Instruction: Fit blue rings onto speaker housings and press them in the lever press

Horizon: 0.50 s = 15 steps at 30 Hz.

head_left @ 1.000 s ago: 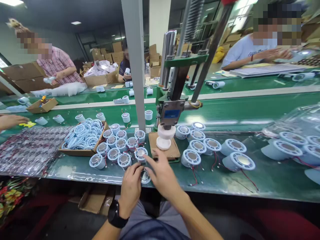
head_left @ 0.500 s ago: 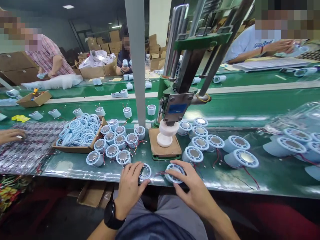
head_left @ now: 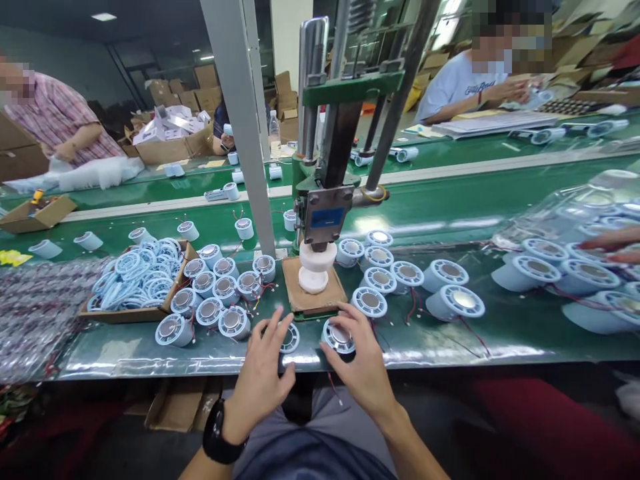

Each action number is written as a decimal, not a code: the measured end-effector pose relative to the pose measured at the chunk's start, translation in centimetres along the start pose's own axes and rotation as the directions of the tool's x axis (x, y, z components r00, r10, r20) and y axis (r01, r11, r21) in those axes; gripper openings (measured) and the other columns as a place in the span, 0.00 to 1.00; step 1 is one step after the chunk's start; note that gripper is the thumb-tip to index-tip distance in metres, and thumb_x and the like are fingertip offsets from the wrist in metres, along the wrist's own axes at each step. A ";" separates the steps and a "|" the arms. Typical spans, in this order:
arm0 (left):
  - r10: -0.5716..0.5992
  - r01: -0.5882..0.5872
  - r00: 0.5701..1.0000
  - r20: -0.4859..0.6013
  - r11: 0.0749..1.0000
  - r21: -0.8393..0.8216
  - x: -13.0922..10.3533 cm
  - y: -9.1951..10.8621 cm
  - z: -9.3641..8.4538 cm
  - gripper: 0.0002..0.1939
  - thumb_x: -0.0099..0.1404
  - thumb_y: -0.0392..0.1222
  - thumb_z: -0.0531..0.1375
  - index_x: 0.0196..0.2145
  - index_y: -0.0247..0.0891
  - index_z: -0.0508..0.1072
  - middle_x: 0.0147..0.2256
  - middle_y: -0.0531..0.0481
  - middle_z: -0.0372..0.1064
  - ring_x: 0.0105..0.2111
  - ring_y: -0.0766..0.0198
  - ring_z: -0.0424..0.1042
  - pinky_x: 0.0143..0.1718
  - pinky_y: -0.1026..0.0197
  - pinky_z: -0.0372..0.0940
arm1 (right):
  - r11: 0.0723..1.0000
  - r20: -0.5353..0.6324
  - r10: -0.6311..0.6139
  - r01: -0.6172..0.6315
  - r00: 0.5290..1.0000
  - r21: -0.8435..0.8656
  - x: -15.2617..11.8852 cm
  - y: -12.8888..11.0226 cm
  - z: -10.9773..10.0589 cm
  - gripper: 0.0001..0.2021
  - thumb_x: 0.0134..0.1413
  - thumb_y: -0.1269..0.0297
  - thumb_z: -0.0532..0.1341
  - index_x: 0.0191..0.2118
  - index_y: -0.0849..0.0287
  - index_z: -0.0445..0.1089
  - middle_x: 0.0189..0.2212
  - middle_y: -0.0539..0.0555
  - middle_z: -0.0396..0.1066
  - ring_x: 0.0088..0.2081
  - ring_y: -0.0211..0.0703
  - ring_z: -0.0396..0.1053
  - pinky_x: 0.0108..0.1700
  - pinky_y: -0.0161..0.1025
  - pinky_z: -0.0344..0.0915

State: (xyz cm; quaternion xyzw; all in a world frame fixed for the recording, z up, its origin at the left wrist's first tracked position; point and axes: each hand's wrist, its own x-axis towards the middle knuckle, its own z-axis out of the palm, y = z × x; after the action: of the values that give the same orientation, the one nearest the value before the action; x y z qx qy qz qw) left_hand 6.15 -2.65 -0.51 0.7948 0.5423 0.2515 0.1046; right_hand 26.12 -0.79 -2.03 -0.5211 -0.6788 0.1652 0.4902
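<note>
My right hand [head_left: 361, 350] curls its thumb and fingers around a light-blue cylinder [head_left: 340, 337] with a slotted rim and silvery centre disc. A thin red wire hangs below it over the bench edge. At the left, my left hand [head_left: 265, 367], with a black watch on the wrist, has its fingers spread beside a similar light-blue ring-topped part [head_left: 289, 340], partly hidden by the fingers. Its thumb is apart from the part. Just beyond both hands stands a hand press [head_left: 327, 217], its white round head [head_left: 318, 255] above a white cup-shaped holder [head_left: 313, 281].
Several wired cylinders [head_left: 225, 291] cluster left of the press, with more [head_left: 380, 280] at the right. A cardboard box [head_left: 135, 313] holds light-blue rings. Behind runs a green conveyor [head_left: 440, 193]. Co-workers sit beyond it; another person's hand [head_left: 617, 243] reaches in from the right.
The view has turned right, shifting the bench leftward. My left fingers and thumb have spread wider. The right-hand cylinder's wire now hangs over the edge. A co-worker's hand has appeared at the right.
</note>
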 end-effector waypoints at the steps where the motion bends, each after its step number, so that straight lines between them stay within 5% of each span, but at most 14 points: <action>1: -0.027 0.028 0.999 -0.030 1.000 0.013 0.1 0.0 0.2 0.41 0.62 0.34 0.60 0.68 0.44 0.49 0.66 0.40 0.52 0.62 0.45 0.56 0.60 0.41 0.58 | 1.000 0.004 0.005 -0.005 1.000 0.021 -0.1 0.2 -0.2 0.15 0.56 0.62 0.62 0.49 0.57 0.67 0.56 0.61 0.63 0.57 0.51 0.64 0.56 0.51 0.66; 7: -0.146 0.140 0.980 -0.139 0.989 -0.047 0.7 -0.1 0.8 0.28 0.63 0.39 0.64 0.59 0.41 0.65 0.52 0.42 0.70 0.52 0.49 0.67 0.54 0.44 0.65 | 0.980 0.045 0.174 -0.177 0.984 0.086 -1.3 1.2 -1.0 0.27 0.53 0.61 0.64 0.59 0.56 0.61 0.54 0.59 0.67 0.55 0.49 0.68 0.59 0.49 0.67; 11: -0.027 0.001 0.993 -0.111 0.974 -0.227 1.1 1.1 -1.3 0.41 0.63 0.37 0.62 0.69 0.45 0.47 0.54 0.45 0.70 0.51 0.56 0.71 0.52 0.53 0.68 | 0.969 0.141 0.132 -0.158 0.981 0.189 -1.2 -0.4 0.6 0.29 0.53 0.67 0.61 0.61 0.57 0.60 0.56 0.59 0.67 0.57 0.47 0.68 0.60 0.46 0.67; 15: 0.104 -0.111 0.993 -0.050 0.980 -0.165 2.0 2.3 -2.5 0.48 0.64 0.34 0.60 0.71 0.46 0.35 0.56 0.44 0.68 0.55 0.54 0.67 0.56 0.50 0.66 | 0.960 0.178 0.034 -0.081 0.984 0.268 -0.6 -2.0 2.7 0.33 0.48 0.74 0.58 0.62 0.57 0.58 0.56 0.57 0.68 0.57 0.45 0.69 0.58 0.42 0.69</action>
State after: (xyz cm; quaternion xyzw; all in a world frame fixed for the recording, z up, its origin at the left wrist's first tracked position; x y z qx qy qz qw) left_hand 7.28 -2.01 3.24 0.8059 0.4777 0.3178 0.1460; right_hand 22.74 -1.38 -2.14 -0.4517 -0.6735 0.3160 0.4924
